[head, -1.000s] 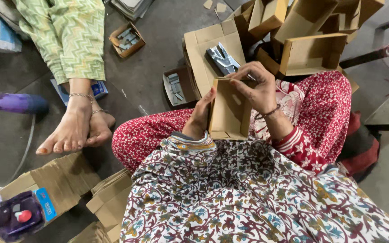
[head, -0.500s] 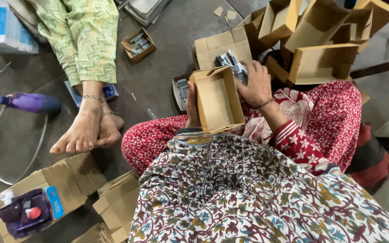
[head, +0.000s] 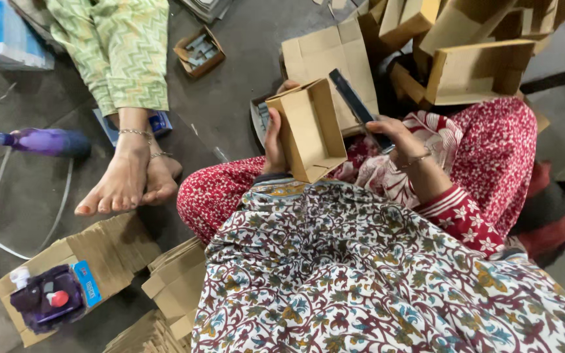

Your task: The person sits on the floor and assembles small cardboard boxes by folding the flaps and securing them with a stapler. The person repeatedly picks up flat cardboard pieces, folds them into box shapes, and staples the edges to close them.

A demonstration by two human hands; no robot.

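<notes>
Our left hand (head: 273, 145) grips an open plain brown carton (head: 308, 131) (empty inside), while our right hand (head: 397, 134) fingers pinch a dark flat strip (head: 359, 108).

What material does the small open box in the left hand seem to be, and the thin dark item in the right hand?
The small open brown box looks like plain matte cardboard, with creased flaps and raw edges. The thin dark flat item has a glossy sheen, perhaps plastic wrap or a sealed packet; the picture cannot settle it.
</notes>
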